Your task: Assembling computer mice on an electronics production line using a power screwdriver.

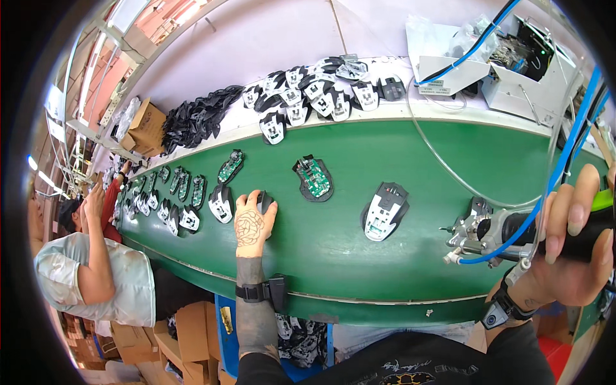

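Observation:
My left hand (251, 223), its wrist wearing a black band, rests over the green belt with its fingers closed around a dark computer mouse part (263, 203), mostly hidden under them. At the right, my right hand (577, 224) wraps round the handle of a black power screwdriver (510, 230) with a lime-green end. Its metal head points left, and a blue hose joins it. Between my hands lie a mouse base with an exposed green circuit board (315, 178) and a white-and-black mouse shell (385, 212). Another white-and-black shell (221, 204) sits just left of my left hand.
Several mouse parts (192, 218) line the green belt (308, 256) at left, where a co-worker (96, 276) sits. On the white ledge are piled mouse shells (321, 93), black parts (200, 119), a cardboard box (144, 127) and an open machine (526, 83). A clear tube (436, 157) loops over the belt.

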{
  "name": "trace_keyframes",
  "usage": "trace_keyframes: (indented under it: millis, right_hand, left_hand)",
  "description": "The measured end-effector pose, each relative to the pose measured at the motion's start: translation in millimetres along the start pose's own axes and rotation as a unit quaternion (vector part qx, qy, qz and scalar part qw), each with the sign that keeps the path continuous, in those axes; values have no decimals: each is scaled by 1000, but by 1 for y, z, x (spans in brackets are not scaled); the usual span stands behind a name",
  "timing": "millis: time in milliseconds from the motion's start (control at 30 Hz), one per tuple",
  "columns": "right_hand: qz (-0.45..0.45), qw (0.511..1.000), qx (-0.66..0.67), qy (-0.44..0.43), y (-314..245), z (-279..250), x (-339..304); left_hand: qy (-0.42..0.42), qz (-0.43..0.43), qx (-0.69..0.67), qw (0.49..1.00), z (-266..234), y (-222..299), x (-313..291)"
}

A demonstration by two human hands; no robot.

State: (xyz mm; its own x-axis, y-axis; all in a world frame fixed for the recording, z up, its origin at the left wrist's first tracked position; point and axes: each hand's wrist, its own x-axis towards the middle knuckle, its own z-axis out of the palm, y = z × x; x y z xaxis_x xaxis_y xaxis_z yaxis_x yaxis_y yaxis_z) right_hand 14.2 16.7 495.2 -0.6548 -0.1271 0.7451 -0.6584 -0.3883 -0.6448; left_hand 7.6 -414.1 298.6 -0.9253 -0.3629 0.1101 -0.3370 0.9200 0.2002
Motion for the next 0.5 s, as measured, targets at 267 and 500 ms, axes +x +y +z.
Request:
trace_keyframes:
  millis: [267, 500]
  right_hand:
    - [49, 996, 67, -34, -8, -7, -7]
    - [77, 987, -50, 132, -21, 20, -16]
  left_hand:
    - [-4, 77, -103, 992, 3, 111, 27]
    - [-76, 40, 9, 996, 40, 137, 22]
